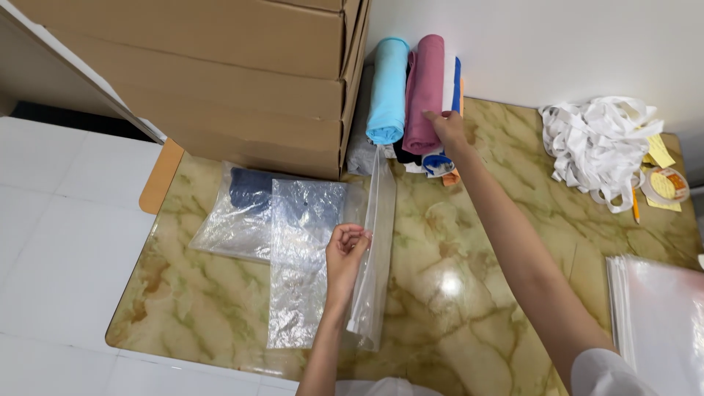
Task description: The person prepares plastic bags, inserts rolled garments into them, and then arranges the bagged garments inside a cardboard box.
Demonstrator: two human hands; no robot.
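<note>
A clear plastic bag (372,242) is held upright on edge by the pinching left hand (346,253) over the marbled tabletop (469,249), while the rolled pink cloth (424,92) against the wall is touched by the right hand (449,130), its grip not discernible.

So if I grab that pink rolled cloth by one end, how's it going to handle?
The pink rolled cloth looks soft, so it would probably sag and partly unroll. Being round, it may roll if nudged. The right hand touches its near end.
</note>
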